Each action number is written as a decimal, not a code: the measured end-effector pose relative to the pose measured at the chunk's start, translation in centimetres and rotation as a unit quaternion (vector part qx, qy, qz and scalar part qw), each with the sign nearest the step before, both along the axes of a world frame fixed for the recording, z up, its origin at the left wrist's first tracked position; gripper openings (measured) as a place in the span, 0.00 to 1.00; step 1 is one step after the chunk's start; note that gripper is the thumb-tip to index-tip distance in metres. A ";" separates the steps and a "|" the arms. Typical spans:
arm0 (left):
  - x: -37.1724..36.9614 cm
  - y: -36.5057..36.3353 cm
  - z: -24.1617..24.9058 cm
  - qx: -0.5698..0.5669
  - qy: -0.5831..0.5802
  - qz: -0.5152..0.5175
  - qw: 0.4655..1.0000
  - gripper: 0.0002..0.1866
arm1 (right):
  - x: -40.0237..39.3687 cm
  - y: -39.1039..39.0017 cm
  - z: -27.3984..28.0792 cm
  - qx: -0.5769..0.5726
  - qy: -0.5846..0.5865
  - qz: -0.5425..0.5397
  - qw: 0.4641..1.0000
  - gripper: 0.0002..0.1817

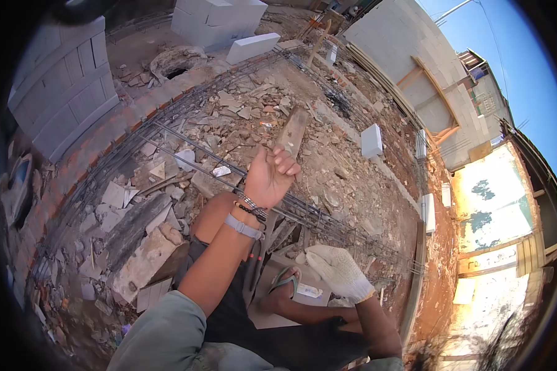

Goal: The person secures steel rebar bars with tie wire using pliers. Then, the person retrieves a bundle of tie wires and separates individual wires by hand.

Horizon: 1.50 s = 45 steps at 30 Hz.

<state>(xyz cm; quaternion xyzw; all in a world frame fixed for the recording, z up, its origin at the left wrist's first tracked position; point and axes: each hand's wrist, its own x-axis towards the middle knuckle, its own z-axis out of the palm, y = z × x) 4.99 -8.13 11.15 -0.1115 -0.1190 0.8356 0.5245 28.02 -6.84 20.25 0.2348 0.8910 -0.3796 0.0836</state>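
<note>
My left hand (272,176) is bare, its fingers curled in over the palm above the long steel reinforcing bars (220,166). Whatever lies inside those fingers is too small or hidden to name. A grey-strapped watch (243,227) and beaded bracelets circle that wrist. On my right hand (339,272) is a whitish knit work glove. Its fingers are pressed together and point left, beside my sandalled foot (286,282); anything pinched in them cannot be made out. The tied bars run diagonally between my two hands. Beyond my left hand lies a wooden plank (296,130) on the rubble.
Broken tile and concrete rubble (120,210) covers the ground, with a large concrete chunk (145,263) at my left. White blocks (254,48) stand at the back, another white block (371,141) to the right. A low brick edge (62,191) runs along the left.
</note>
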 end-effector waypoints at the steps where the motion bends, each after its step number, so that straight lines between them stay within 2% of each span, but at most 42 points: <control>1: 1.1 -0.3 2.2 -0.076 0.017 0.010 0.997 0.26 | -0.4 -0.1 0.4 -0.060 -0.029 -0.045 0.997 0.14; 4: 4.3 -1.0 3.5 -0.062 0.069 -0.086 0.992 0.25 | -1.2 0.4 -0.1 -0.083 0.022 -0.096 0.992 0.14; 7: 5.5 -0.3 0.2 0.187 0.096 -0.156 0.965 0.24 | -1.8 1.2 0.2 -0.102 0.064 -0.063 0.991 0.14; 8: 5.6 0.4 -0.4 0.194 0.075 -0.153 0.966 0.24 | -1.9 1.1 0.1 -0.105 0.052 -0.086 0.989 0.13; 10: 4.9 1.2 -2.3 0.181 0.061 -0.144 0.971 0.24 | -2.1 0.7 -0.3 -0.113 0.028 -0.130 0.985 0.12; 12: 3.3 0.8 -3.4 0.126 0.050 -0.132 0.982 0.24 | -0.8 1.0 -2.2 0.081 0.090 -0.040 0.992 0.12; 13: 2.0 0.4 -3.1 0.080 0.045 -0.124 0.988 0.24 | 0.1 0.9 -3.1 0.177 0.119 0.010 0.977 0.12; 16: -1.2 0.1 -4.2 -0.019 0.005 -0.084 0.996 0.24 | 2.9 -1.1 -3.1 0.249 0.031 -0.089 0.964 0.12; 18: -1.8 -0.1 -4.0 -0.113 -0.003 -0.074 0.991 0.24 | 4.7 -1.2 -2.0 0.262 0.055 0.027 0.963 0.13; 19: -1.3 -0.3 -3.8 -0.104 0.001 -0.080 0.991 0.24 | 5.4 -1.0 -1.1 0.267 0.070 0.082 0.958 0.14; 21: -0.1 -0.1 -3.0 -0.083 0.019 -0.104 0.991 0.25 | 6.1 -0.5 1.1 0.219 0.138 -0.115 0.959 0.13; 22: 0.9 0.1 -2.4 -0.068 0.017 -0.134 0.989 0.25 | 5.3 1.0 1.2 0.138 0.215 -0.259 0.932 0.13; 24: 3.8 0.0 -1.5 -0.007 0.040 -0.127 0.991 0.24 | 2.8 5.2 0.5 0.119 0.257 -0.376 0.882 0.12; 25: 4.5 0.0 -1.1 0.024 0.054 -0.121 0.991 0.24 | 2.0 7.0 -0.6 0.181 0.229 -0.350 0.890 0.13; 26: 4.7 0.2 -1.2 0.045 0.045 -0.124 0.990 0.24 | 2.5 8.1 -3.6 0.287 0.157 -0.254 0.910 0.13; 27: 4.2 0.3 -1.8 0.019 0.061 -0.102 0.993 0.24 | 3.1 8.6 -6.3 0.386 0.077 -0.146 0.907 0.13; 28: 3.3 0.6 -2.5 -0.004 0.075 -0.073 0.995 0.24 | 4.3 6.9 -8.2 0.385 -0.023 -0.036 0.922 0.14; 29: 2.4 0.9 -3.1 -0.026 0.084 -0.037 0.995 0.24 | 4.8 4.5 -10.1 0.378 -0.124 0.082 0.914 0.14; 30: 1.7 1.0 -3.6 -0.047 0.090 -0.025 0.995 0.24 | 3.1 0.3 -8.0 0.247 -0.216 0.144 0.934 0.13; 31: 1.5 0.6 -3.3 -0.059 0.087 -0.028 0.994 0.24 | 4.5 -1.6 -7.5 0.202 -0.073 0.245 0.945 0.12; 32: 1.7 0.1 -2.4 -0.074 0.082 -0.033 0.993 0.24 | 2.3 -3.3 -3.0 0.096 0.077 0.260 0.958 0.10; 34: 1.8 -0.1 -2.4 -0.075 0.073 -0.046 0.993 0.24 | 2.2 -1.6 3.4 0.040 0.081 0.114 0.989 0.09; 35: 2.1 0.0 -2.5 -0.064 0.077 -0.041 0.994 0.24 | 3.1 -0.8 2.4 -0.078 0.296 -0.164 0.938 0.12; 36: 2.4 -0.1 -2.3 -0.053 0.084 -0.040 0.994 0.24 | 1.9 1.3 3.6 -0.099 0.329 -0.316 0.884 0.16; 38: 2.9 -0.2 -1.9 -0.015 0.066 -0.062 0.996 0.24 | 0.0 5.8 1.9 -0.093 0.311 -0.399 0.858 0.15; 39: 2.9 -0.2 -2.0 -0.003 0.073 -0.054 0.996 0.24 | 1.1 9.3 -3.5 0.123 0.272 -0.305 0.904 0.15; 40: 2.7 -0.1 -2.2 0.009 0.078 -0.046 0.996 0.24 | 2.3 11.5 -8.1 0.330 0.211 -0.193 0.899 0.16; 41: 2.6 0.0 -2.6 0.020 0.080 -0.037 0.996 0.24 | 2.3 8.1 -8.7 0.409 0.103 -0.088 0.902 0.15; 42: 2.5 0.1 -2.8 -0.008 0.093 -0.041 0.995 0.23 | 2.6 4.7 -9.2 0.357 -0.113 -0.027 0.927 0.13; 43: 2.5 0.2 -2.8 -0.036 0.102 -0.039 0.993 0.23 | 3.9 1.7 -10.1 0.321 -0.115 0.096 0.935 0.14; 44: 2.6 0.2 -2.8 -0.068 0.107 -0.034 0.991 0.23 | 5.6 -0.9 -10.8 0.312 -0.067 0.202 0.926 0.14; 45: 2.5 0.3 -2.9 -0.081 0.107 -0.032 0.990 0.23 | 2.1 -3.9 -4.3 0.226 -0.170 0.308 0.908 0.16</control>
